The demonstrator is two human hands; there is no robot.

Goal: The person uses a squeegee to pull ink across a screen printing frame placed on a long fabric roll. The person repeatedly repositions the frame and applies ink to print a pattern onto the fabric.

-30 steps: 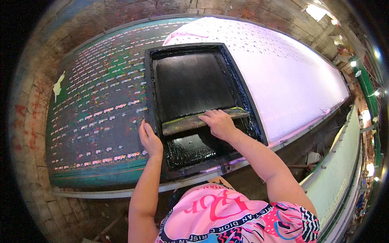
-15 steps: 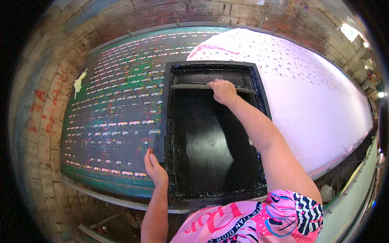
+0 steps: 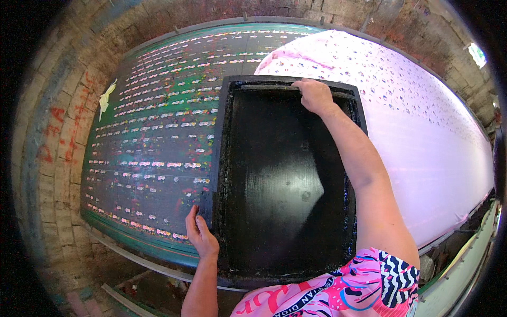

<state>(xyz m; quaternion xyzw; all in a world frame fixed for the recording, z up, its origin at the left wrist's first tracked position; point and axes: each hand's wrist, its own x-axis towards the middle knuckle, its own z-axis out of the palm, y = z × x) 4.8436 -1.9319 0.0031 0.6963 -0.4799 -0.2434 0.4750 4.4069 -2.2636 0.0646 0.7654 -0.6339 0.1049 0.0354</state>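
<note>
A black screen-printing frame, coated inside with wet black ink, rests on a long printing table. My right hand grips a flat squeegee lying crosswise along the far inner edge of that frame. Beside its lower left side is my left hand, open, fingers pointing away from me; I cannot tell whether it touches the frame.
The dark green table surface carries rows of small pale marks and a pale scrap. On the right, white-pink fabric is partly printed with small motifs. A block wall borders the left; another long pale table edge runs at lower right.
My right hand has pushed the squeegee from the lower part of the frame to its far end, leaving dark, smooth ink behind. My left hand sits lower in the picture; the view has shifted.
</note>
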